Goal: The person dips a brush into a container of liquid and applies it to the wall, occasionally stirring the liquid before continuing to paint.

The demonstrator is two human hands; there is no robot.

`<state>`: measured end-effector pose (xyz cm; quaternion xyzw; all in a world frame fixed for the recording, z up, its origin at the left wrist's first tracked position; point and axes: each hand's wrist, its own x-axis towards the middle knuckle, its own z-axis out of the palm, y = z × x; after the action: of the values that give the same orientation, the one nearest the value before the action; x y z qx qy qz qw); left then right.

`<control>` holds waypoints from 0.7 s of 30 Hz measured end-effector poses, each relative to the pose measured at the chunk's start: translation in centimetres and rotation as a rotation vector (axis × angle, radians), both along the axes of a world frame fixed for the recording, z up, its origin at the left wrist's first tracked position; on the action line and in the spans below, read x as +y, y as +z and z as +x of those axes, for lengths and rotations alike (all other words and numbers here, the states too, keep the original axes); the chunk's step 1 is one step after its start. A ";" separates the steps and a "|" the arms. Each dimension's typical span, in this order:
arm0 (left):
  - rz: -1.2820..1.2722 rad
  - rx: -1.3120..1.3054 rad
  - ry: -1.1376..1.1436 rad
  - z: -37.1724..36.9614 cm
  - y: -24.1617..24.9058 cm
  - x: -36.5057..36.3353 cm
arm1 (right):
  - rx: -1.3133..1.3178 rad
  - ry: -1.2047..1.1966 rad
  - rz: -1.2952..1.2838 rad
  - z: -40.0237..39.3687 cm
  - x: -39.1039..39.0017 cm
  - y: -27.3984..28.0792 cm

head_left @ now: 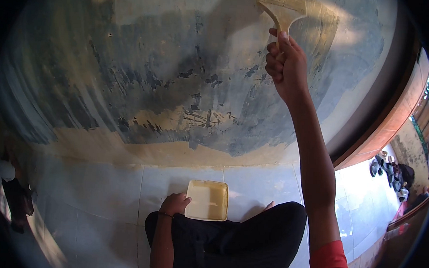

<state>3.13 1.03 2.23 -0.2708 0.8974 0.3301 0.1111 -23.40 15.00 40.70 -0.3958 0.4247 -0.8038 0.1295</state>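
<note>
Up goes the eye to the big wall (149,82), patchy in grey, blue and cream with dark scuffs, and below it the pale tiled floor (100,191). The person's folded legs (262,233) in dark trousers come next, with the squarish tub (227,202) just in front of them, pale inside (how full, I can't tell). High against the wall, there's the wide brush (284,11), bristles running out of view, so contact is unclear! The right hand (288,62) wraps its handle, thumb laid along it: a sound grip, I'd judge, for long, even strokes with light pressure and a loose wrist. The smaller-looking left hand (174,203) pinches the tub's left side, thumb at the rim; best keep that level, and wipe extra off the bristles there to spare the tiles.
</note>
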 end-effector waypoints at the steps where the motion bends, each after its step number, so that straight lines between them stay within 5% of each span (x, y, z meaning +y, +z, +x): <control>1: 0.011 -0.005 0.010 0.0 0.0 0.0 | -0.003 -0.001 0.000 -0.1 -0.1 0.2; 10: 0.005 -0.025 0.003 -0.1 -0.2 -0.1 | -0.083 0.090 0.076 -0.2 0.8 -3.6; 21: -0.009 -0.099 0.025 -0.4 1.0 0.4 | -0.338 0.134 0.299 2.0 3.8 -19.5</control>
<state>2.78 1.41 3.24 -0.2983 0.8889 0.3137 0.1500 -21.36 18.80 21.23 -0.2592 0.4844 -0.7763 0.3090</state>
